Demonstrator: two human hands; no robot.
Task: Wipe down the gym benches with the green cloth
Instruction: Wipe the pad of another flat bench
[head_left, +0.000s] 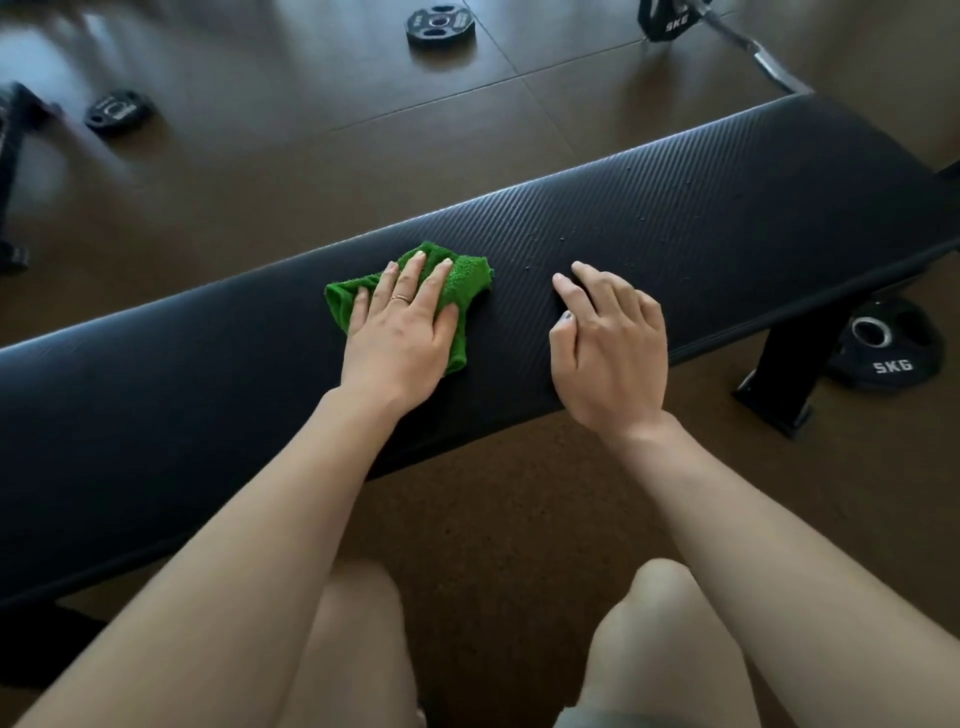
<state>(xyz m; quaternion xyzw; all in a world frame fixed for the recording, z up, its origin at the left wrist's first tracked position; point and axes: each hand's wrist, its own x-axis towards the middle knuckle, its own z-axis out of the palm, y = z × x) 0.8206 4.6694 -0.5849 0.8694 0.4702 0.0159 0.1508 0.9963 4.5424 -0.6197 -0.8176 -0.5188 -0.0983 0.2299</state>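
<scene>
A long black padded gym bench (701, 218) runs across the view from lower left to upper right. A crumpled green cloth (465, 278) lies on its middle. My left hand (402, 332) presses flat on the cloth, fingers spread, a ring on one finger. My right hand (610, 343) rests on the bare pad just right of the cloth, fingers loosely curled and holding nothing. Small droplets speckle the pad to the right of my hands.
A black 5KG weight plate (883, 345) lies on the floor by the bench's right leg (784, 384). Two more plates (440, 28) (118, 111) lie on the brown floor beyond the bench. A barbell with a 5KG plate (670, 21) sits top right. My knees are below.
</scene>
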